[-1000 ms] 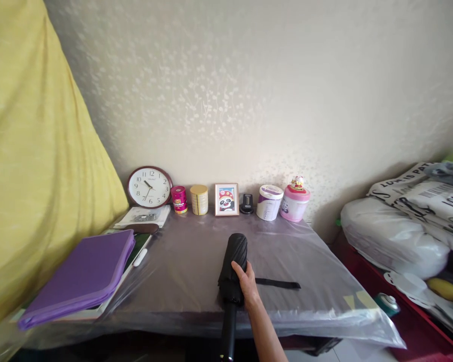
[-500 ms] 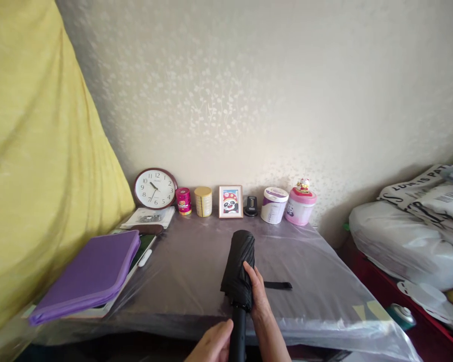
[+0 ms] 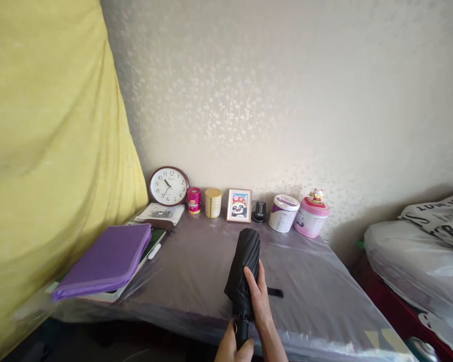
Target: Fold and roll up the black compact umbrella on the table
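A folded black umbrella point(image 3: 244, 269) lies lengthwise on the plastic-covered table point(image 3: 196, 266), its tip toward the wall. My right hand point(image 3: 258, 296) is wrapped round the umbrella's canopy near its lower end. Low in the picture, my left hand point(image 3: 232, 348) grips the umbrella's black handle just off the table's front edge. The umbrella's black strap point(image 3: 275, 292) sticks out to the right from behind my right hand.
Along the wall stand a round clock point(image 3: 168, 185), a pink tin point(image 3: 194, 200), a gold tin point(image 3: 213, 202), a framed panda picture point(image 3: 239, 205), a white tub point(image 3: 283, 213) and a pink jar point(image 3: 311, 216). A purple folder point(image 3: 107, 260) lies at left. Yellow curtain point(image 3: 49, 151) left, bagged bedding point(image 3: 419, 261) right.
My left hand came into view and closed on the umbrella's handle. The view has swung left, so everything sits further right in the picture.
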A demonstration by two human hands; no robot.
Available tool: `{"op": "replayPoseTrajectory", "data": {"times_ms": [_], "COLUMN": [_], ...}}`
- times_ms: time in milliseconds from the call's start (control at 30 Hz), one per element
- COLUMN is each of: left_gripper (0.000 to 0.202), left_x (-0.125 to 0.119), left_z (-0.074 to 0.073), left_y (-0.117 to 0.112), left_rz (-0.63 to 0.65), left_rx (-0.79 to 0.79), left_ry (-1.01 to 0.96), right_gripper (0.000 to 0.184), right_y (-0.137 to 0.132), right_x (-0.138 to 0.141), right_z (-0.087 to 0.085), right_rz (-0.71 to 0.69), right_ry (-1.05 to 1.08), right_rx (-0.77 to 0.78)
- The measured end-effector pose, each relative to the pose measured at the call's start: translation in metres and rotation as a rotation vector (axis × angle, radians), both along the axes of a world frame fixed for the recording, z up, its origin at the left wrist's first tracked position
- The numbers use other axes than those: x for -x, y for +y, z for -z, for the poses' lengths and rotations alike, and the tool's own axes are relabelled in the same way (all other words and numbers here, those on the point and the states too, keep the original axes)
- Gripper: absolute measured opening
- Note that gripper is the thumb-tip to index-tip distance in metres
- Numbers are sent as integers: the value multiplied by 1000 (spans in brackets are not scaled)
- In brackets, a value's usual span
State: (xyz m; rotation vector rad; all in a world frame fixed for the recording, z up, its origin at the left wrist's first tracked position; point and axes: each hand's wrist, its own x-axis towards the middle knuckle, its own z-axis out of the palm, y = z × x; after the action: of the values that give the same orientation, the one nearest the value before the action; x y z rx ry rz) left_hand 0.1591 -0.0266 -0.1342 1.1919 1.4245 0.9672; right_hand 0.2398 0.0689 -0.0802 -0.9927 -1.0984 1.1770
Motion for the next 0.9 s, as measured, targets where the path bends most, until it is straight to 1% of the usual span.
{"op": "replayPoseTrajectory", "data": {"times_ms": [33, 100, 133, 167, 200, 233, 267, 333, 367, 400, 433, 467, 500, 567, 600, 667, 733, 800, 833, 867, 900], "left_gripper": [52, 58, 59, 60, 60, 59, 57, 41, 34, 36, 36, 36, 35, 33, 34, 43, 51, 55, 57, 58, 59], "left_x": [1, 5, 8, 10, 13, 15, 18, 20, 20, 19, 18, 17, 16, 14, 14, 14, 15, 16, 17, 18, 20], "left_z": [3, 6, 5, 2, -3, -9, -15, -29, -36, -41, -45, -47, -48, -44, -40, -29, -19, -12, -11, -12, -16], "left_y": [2, 7, 9, 11, 12, 12, 11, 8, 6, 4, 2, 0, 0, 0, 1, 3, 6, 6, 6, 5, 4], "left_rz": [-16, 24, 46, 67, 81, 96, 124, 204, 243, 262, 268, 264, 250, 201, 166, 86, 34, 30, 35, 39, 54], "left_rx": [-6, 53, 85, 106, 103, 78, 50, -28, 8, 34, 53, 80, 93, 63, 19, -63, -45, 34, 56, 44, 6], "left_ry": [151, 419, 514, 567, 571, 519, 417, 56, -166, -347, -446, -494, -484, -358, -273, -54, 192, 392, 450, 462, 409], "right_gripper": [80, 85, 86, 87, 86, 84, 82, 77, 74, 70, 67, 64, 63, 62, 64, 68, 71, 72, 71, 70, 69], "right_y": [0, 0, 0, 0, -1, -2, -4, -7, -8, -10, -11, -11, -11, -10, -10, -8, -7, -7, -8, -9, -10], "right_x": [2, 5, 6, 7, 7, 7, 7, 7, 6, 6, 6, 6, 6, 7, 7, 8, 10, 11, 12, 12, 12], "right_z": [-2, -5, -6, -7, -7, -8, -8, -10, -10, -11, -12, -12, -12, -10, -9, -6, -5, -6, -7, -9, -11], "right_rz": [24, 79, 101, 116, 121, 111, 84, 19, -14, -44, -65, -74, -77, -66, -50, -3, 55, 97, 99, 88, 66], "right_ry": [-46, -88, -89, -73, -37, 20, 87, 223, 273, 304, 314, 309, 292, 237, 208, 150, 104, 89, 98, 119, 145], "right_rx": [-25, -50, -53, -46, -32, -7, 27, 98, 126, 144, 152, 148, 137, 101, 86, 70, 56, 46, 50, 61, 79]}}
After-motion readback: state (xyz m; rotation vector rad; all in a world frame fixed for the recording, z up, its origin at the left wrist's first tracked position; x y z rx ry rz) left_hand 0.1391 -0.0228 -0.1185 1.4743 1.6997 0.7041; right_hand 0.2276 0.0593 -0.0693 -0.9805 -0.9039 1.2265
